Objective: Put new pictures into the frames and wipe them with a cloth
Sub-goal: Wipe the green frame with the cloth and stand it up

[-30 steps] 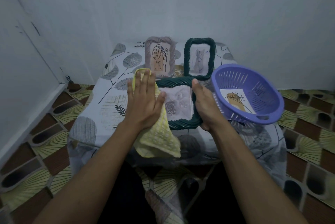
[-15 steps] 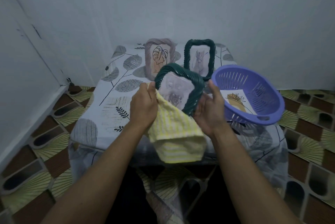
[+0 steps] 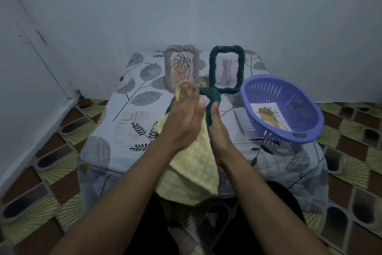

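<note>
My right hand (image 3: 217,130) grips the right edge of a dark green woven frame (image 3: 213,102), held tilted above the table. My left hand (image 3: 184,118) presses a yellow checked cloth (image 3: 194,170) flat against the frame's front and hides most of it. The cloth hangs down over the table's front edge. At the back stand a pale pink frame (image 3: 182,68) with a leaf drawing and a second dark green frame (image 3: 226,68) with a faint picture. A loose picture (image 3: 268,116) lies in the purple basket (image 3: 283,110).
The small table (image 3: 115,130) has a leaf-print cover and stands against a pale wall. The purple basket sits at its right side. Patterned floor tiles (image 3: 51,172) surround the table. My dark-clothed legs are below its front edge.
The frame lay flat on the table a second ago; my right hand has lifted and tilted it, and my left hand has moved the cloth up over its front.
</note>
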Demonstrator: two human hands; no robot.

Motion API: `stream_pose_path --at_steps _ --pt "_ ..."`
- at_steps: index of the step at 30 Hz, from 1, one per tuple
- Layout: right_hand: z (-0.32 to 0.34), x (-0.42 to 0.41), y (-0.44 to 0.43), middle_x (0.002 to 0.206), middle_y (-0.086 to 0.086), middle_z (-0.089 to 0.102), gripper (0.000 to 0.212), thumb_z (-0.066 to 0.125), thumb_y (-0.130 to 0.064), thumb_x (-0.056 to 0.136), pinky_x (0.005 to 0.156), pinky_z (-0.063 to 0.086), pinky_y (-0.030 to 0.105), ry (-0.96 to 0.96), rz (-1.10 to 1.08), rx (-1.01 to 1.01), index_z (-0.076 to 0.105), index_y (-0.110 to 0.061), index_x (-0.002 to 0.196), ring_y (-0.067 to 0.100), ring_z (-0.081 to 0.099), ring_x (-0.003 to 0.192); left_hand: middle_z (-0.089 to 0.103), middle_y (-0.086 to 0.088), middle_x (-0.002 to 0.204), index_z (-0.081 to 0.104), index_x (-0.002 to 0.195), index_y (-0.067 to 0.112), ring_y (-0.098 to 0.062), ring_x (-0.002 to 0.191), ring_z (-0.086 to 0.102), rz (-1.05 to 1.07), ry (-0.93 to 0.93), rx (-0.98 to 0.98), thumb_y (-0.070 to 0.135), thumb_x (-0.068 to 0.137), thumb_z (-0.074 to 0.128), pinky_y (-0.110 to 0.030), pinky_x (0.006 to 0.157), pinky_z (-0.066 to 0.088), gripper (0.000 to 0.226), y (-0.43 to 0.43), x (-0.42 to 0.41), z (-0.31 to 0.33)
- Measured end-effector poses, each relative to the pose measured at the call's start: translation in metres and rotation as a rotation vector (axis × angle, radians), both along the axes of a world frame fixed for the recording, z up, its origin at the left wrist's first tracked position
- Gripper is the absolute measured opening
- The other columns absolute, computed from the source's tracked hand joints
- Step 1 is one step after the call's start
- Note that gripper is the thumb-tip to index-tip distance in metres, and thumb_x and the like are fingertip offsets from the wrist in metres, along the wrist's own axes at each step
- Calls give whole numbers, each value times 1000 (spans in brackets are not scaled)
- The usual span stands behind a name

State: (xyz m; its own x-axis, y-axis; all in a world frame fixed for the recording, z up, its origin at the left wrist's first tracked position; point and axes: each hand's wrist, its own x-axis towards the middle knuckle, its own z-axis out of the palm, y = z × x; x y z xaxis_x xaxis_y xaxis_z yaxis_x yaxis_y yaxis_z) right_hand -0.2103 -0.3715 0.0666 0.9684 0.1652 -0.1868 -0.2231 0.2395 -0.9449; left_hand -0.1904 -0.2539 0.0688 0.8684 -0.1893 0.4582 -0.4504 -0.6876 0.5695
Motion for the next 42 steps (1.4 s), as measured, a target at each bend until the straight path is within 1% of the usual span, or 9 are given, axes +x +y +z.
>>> stream_pose_path --at_steps 3,8,13,17,23,27,32,36,42 --pt "-5 11 -2 109 1 74 58 32 -65 98 91 54 30 17 -73 57 68 -23 116 16 69 105 -19 6 161 -6 156 17 -8 149 -19 -215 90 234 52 97 10 -41 123 -5 70 -1 -14 -10" --pt "-15 12 -9 134 4 63 65 25 -61 101 103 49 37 25 -50 280 55 -16 138 16 61 123 -22 9 162 -16 156 28 -19 150 -19 -15 -51 628 66 93 -10 -58 115 -19 74 16 -16 -20" --pt "-19 4 2 145 4 54 70 33 -66 97 117 34 44 38 1 170 46 -18 147 19 51 133 -25 -9 162 -18 154 10 -25 148 -26 349 103 364 72 85 -18 -51 119 -16 93 11 0 -5" --pt "-8 7 -1 141 -11 48 57 22 -53 105 108 36 19 -82 -31 -96 45 -19 145 3 46 128 -29 -13 157 -19 152 6 -21 146 -30 97 79 220 68 91 -9 -39 121 -15 87 -12 -16 -2" --pt "-23 16 -18 135 0 62 67 34 -70 94 100 51 38 56 -27 96 58 -23 136 14 63 119 -16 -6 163 -8 156 10 -15 151 -18 -278 -61 492 53 99 12 -41 123 -8 73 3 -29 -29" --pt "-20 15 -15 141 10 58 71 30 -67 97 105 46 43 56 23 259 49 -17 144 23 58 127 -21 3 163 -16 156 23 -17 150 -19 63 -56 601 65 93 -10 -61 116 -13 75 15 -15 -17" --pt "-15 10 -5 135 7 62 71 35 -71 94 111 43 46 54 23 155 56 -19 138 22 60 124 -17 -9 164 -12 155 9 -23 151 -18 368 63 357 63 92 -3 -50 120 -15 83 5 2 4" --pt "2 15 -9 122 -12 61 54 24 -53 104 101 42 19 -113 -130 -94 60 -22 129 -1 56 112 -19 -9 163 -11 155 8 -19 149 -22 123 47 224 52 95 2 -35 120 -16 75 -20 -15 7" --pt "-5 27 -33 130 2 65 68 27 -64 99 103 47 34 -36 -84 235 54 -15 139 14 63 118 -8 -1 166 -4 157 19 -14 152 -13 -128 -105 526 48 100 11 -46 122 -2 66 -7 -30 -27"
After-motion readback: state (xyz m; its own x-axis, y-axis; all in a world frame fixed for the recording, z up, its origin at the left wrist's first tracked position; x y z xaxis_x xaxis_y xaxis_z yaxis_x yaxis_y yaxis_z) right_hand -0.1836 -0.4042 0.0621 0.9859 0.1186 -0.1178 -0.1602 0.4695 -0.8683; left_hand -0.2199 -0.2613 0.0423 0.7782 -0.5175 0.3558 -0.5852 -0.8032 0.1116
